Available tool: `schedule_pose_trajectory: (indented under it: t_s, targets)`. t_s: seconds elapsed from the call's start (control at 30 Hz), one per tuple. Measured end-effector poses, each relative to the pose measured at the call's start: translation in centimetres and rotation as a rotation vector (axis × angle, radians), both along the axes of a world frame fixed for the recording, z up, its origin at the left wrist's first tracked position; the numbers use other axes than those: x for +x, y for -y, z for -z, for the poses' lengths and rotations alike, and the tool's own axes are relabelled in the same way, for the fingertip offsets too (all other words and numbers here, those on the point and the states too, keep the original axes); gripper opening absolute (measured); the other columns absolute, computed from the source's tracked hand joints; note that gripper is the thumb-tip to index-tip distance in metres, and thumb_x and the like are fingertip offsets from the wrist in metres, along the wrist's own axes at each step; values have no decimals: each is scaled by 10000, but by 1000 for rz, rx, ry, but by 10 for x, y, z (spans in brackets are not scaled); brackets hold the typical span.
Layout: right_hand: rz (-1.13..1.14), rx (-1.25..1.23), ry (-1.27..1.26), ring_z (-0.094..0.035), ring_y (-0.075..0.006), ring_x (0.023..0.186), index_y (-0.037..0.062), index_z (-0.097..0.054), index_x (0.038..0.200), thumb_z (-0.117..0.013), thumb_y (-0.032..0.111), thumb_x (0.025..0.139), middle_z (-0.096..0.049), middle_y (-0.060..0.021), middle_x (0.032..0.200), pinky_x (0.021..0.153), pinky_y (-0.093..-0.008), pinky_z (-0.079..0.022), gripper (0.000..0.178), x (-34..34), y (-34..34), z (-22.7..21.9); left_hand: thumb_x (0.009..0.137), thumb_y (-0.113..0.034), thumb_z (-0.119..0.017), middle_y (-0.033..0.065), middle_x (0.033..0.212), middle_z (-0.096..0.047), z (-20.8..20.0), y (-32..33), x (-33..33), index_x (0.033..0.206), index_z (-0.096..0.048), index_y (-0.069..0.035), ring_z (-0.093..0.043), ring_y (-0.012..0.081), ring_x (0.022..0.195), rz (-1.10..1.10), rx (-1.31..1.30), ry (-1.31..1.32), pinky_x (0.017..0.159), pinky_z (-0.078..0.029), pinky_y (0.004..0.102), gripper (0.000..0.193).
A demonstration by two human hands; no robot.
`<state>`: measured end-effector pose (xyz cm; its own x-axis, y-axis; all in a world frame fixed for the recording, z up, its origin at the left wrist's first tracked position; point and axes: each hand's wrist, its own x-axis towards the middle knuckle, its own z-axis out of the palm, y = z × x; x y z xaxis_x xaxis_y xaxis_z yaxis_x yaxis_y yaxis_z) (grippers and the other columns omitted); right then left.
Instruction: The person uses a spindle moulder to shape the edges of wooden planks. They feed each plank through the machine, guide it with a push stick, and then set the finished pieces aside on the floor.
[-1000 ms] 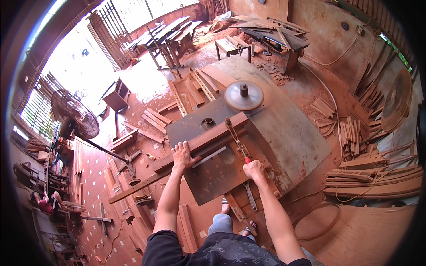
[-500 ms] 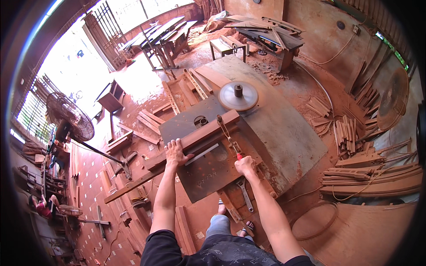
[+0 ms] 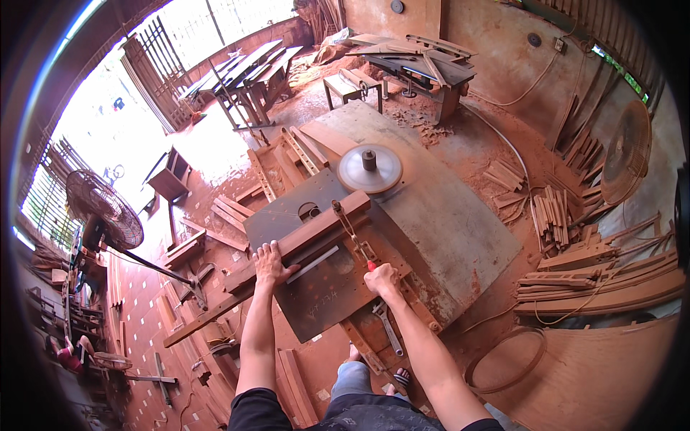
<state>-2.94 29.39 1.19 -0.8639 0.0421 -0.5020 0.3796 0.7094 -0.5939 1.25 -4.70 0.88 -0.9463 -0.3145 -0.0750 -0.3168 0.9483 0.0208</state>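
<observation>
My left hand [image 3: 270, 267] grips a long reddish wooden beam [image 3: 316, 233], fingers across its top and thumb on the near side. The beam lies slantwise on a dark metal plate [image 3: 309, 310]. My right hand [image 3: 382, 279] is closed around the red handle of a toggle clamp [image 3: 347, 224], whose far end bears on the beam near its right tip. Just beyond that tip is a round cutter disc [image 3: 349, 174], blurred as if spinning, on an upright spindle [image 3: 369, 159]. A wrench [image 3: 389, 330] lies by my right wrist.
The disc stands over a broad dusty machine table [image 3: 460, 230]. A standing fan [image 3: 104, 208] is at left, wood strips [image 3: 230, 223] lie on the floor, and stacked boards [image 3: 604, 284] are at right. Board-laden benches [image 3: 431, 61] stand at the back. Another person [image 3: 70, 355] is at far left.
The whole view has shifted, so the scene sits slightly lower and to the left. Relative to the disc, both hands, the clamp and the beam look unmoved.
</observation>
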Motion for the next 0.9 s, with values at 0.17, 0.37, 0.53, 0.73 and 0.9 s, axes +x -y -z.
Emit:
schedule_pose_trajectory:
  t_s: [0.17, 0.37, 0.53, 0.73, 0.9]
  targets:
    - [26, -19, -13, -718, -489, 1135, -62, -778, 961, -652, 262, 908, -725, -377, 1113, 978, -509, -585, 351, -2, 0, 8, 718, -675, -865, 236, 1487, -487, -2, -4, -3, 1576, -363, 4, -446, 418, 1411, -10, 1, 25, 1207, -319, 563, 1203]
    - [22, -11, -15, -708, -495, 1152, -66, -779, 1005, -659, 300, 934, -720, -379, 1130, 976, -507, -585, 392, -5, 5, 6, 728, -665, -870, 228, 1473, -494, -5, -3, -6, 1577, -362, -1, -452, 411, 1402, -23, -7, 33, 1187, -332, 559, 1192]
    - [-11, 8, -40, -728, -477, 1127, -47, -794, 996, -656, 367, 968, -740, -353, 1119, 969, -499, -598, 437, -4, 4, 6, 727, -666, -872, 217, 1463, -498, -1, -1, -6, 1575, -365, -4, -460, 400, 1390, -18, -14, 36, 1182, -330, 548, 1190]
    - [-8, 23, -25, -733, -462, 1129, -38, -797, 999, -679, 364, 953, -747, -338, 1124, 966, -490, -601, 421, -6, 6, 7, 715, -660, -885, 213, 1447, -503, -1, 0, -8, 1573, -366, -5, -466, 400, 1378, -20, -23, 35, 1180, -329, 543, 1198]
    - [-12, 26, -22, -733, -460, 1131, -48, -792, 1006, -688, 376, 949, -747, -339, 1123, 959, -490, -604, 440, -7, 4, 6, 715, -658, -886, 215, 1442, -505, 2, -4, -8, 1572, -369, -5, -469, 401, 1373, -24, -42, 22, 1178, -334, 535, 1196]
